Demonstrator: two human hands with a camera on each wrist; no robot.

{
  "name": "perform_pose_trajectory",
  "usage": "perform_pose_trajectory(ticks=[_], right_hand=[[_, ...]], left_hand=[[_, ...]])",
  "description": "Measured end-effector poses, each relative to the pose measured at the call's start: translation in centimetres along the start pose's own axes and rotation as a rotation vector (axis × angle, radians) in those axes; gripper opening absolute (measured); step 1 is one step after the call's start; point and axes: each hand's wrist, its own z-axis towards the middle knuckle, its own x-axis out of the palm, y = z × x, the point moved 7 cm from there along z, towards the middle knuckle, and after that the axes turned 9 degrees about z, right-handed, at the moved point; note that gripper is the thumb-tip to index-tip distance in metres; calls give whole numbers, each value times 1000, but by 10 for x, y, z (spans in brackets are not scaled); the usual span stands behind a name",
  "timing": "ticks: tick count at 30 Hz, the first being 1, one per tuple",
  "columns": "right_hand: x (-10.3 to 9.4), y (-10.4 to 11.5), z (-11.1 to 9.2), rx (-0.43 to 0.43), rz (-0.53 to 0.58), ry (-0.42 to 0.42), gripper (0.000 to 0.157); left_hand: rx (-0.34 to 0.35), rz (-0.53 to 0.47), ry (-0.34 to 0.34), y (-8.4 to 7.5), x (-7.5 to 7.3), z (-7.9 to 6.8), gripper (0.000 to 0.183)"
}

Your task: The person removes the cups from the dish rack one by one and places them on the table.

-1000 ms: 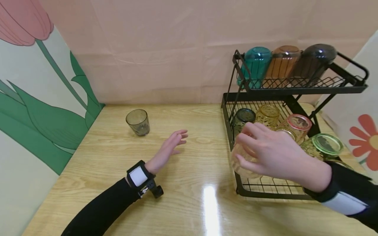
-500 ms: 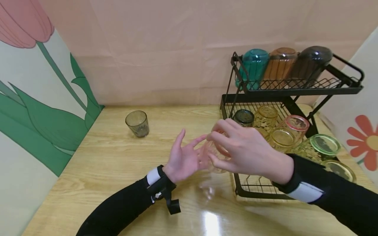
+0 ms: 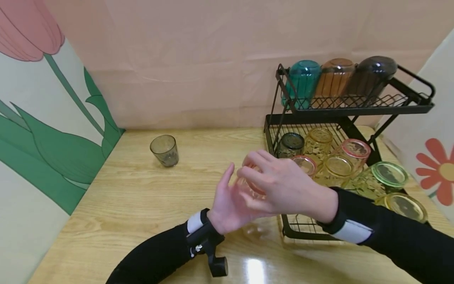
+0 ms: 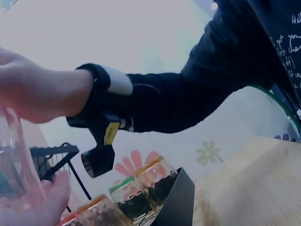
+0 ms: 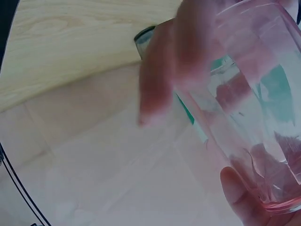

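Pink glass (image 5: pixel 254 108) between hands (image 3: pixel 228 211) (image 3: pixel 283 183); shirt (image 4: pixel 277 52) reads "you"

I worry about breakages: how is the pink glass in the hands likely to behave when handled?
The pink glass looks stiff and probably fragile, being see-through like real glass. Its shiny wall may be slippery. Its rounded end suggests it could roll if laid sideways.

Pink glass (image 5: pixel 263 117) partly hidden, right fingers (image 5: pixel 157 77) blurred

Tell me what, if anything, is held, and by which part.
A pink glass tumbler: the right hand grips its upper end; the left hand is at its lower part, its grip unclear.
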Motion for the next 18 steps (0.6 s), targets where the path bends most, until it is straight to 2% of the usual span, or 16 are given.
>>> perform_pose_trajectory(ticks=[6, 12, 14, 18], right_hand=[[5, 1, -1, 2, -11, 7, 25], [12, -4, -3, 13, -16, 62, 33], [16, -7, -6, 22, 6, 105, 41], [22, -16, -19, 74, 56, 192, 62]], left_hand=[[-25, 41, -83, 4, -3, 3, 44], [-26, 61, -96, 4, -14, 4, 46], [-22, 106, -122, 3, -23, 3, 53], [-41, 237, -237, 2, -53, -1, 65]])
